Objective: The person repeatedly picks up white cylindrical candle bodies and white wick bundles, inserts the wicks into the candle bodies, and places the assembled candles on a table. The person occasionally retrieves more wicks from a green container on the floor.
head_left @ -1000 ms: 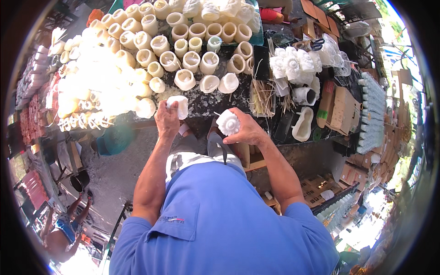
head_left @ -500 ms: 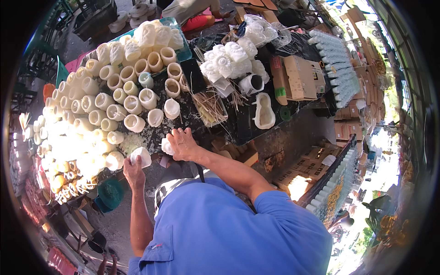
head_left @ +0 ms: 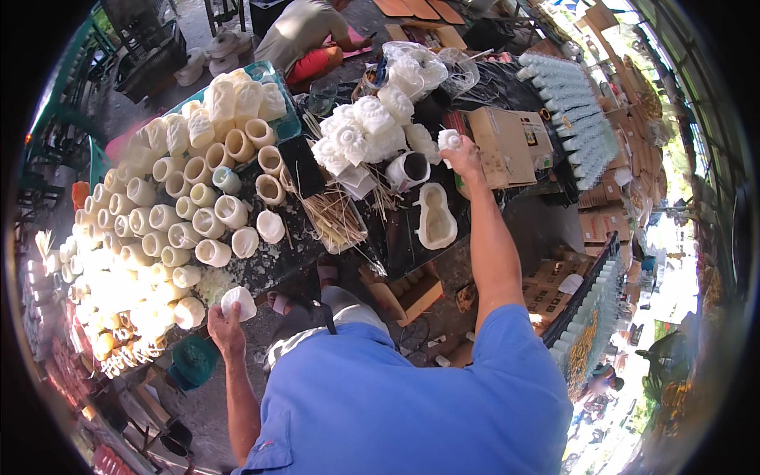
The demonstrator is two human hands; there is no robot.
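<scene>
My left hand (head_left: 226,331) is closed round a white wax-like block (head_left: 238,303), held at the table's near edge beside the cream cups. My right arm reaches far across to the right, and my right hand (head_left: 467,157) grips a small white moulded piece (head_left: 449,140). That piece is just left of a brown cardboard box (head_left: 500,150). A pile of white flower-shaped pieces (head_left: 362,134) lies left of it. Below the right hand sits a pale, pear-shaped hollow mould (head_left: 437,222), and next to that lies a white cup with a dark inside (head_left: 408,170).
Many cream cup-shaped moulds (head_left: 209,223) crowd the table's left side. A tray of thin sticks (head_left: 332,218) stands mid-table. Rows of clear glass-like pieces (head_left: 570,119) line the far right. Another person (head_left: 305,39) sits low beyond the table. A green bucket (head_left: 194,360) is at lower left.
My right hand has swung from near the left hand out to the right and away, carrying the small white piece. My left hand still holds the block, slightly lower.
</scene>
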